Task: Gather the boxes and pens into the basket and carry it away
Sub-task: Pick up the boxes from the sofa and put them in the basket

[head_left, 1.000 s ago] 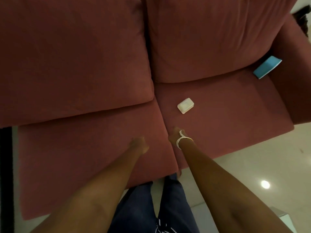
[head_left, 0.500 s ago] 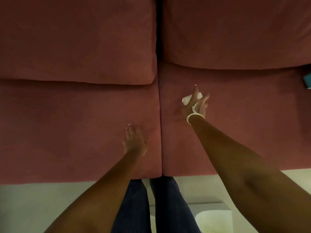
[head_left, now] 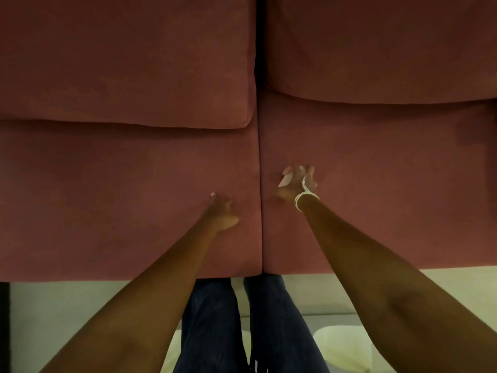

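Right hand [head_left: 295, 184]'s grip now wraps the small white box [head_left: 285, 179].
It has come off the sofa [head_left: 376, 157] cushion; left hand [head_left: 222, 212] rests empty; next, the basket.

Small white box [head_left: 285, 179]: right of frame centre, over the right-hand seat cushion [head_left: 390, 184], just right of the seam between cushions. Mostly hidden behind the right hand [head_left: 295, 184] closed around it; only a pale edge visible at the hand's left side. Blurred; shape and tilt not determinable. Contact with cushion not determinable.
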The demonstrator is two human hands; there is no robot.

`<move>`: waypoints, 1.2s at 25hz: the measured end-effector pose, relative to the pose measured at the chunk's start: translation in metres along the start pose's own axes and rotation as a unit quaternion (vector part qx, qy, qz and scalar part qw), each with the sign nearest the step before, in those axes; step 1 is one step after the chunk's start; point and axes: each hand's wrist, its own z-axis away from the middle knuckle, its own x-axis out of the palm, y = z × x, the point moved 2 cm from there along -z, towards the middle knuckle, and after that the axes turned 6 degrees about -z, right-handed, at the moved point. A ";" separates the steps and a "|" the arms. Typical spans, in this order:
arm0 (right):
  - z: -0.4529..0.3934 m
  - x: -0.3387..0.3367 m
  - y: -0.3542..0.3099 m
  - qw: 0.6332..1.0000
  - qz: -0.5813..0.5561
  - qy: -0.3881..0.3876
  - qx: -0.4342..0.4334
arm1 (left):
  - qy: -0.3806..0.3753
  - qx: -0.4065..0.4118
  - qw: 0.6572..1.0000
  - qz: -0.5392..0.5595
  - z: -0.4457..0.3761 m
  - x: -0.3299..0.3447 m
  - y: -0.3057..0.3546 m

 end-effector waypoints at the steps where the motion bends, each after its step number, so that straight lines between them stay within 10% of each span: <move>1: 0.013 0.002 -0.005 0.994 -0.108 -0.011 0.028 | 0.033 0.004 0.998 0.050 0.003 -0.007 0.000; 6: 0.070 0.006 -0.027 0.892 -0.426 0.012 0.148 | -0.001 -0.053 0.985 0.163 0.048 -0.021 -0.010; 15: 0.150 0.093 -0.023 0.669 -0.694 0.079 0.255 | -0.042 0.026 0.999 -0.011 0.076 -0.020 -0.072; 30: 0.406 0.357 -0.021 0.392 -0.829 0.211 0.339 | -0.039 0.149 0.966 -0.206 0.133 0.062 -0.265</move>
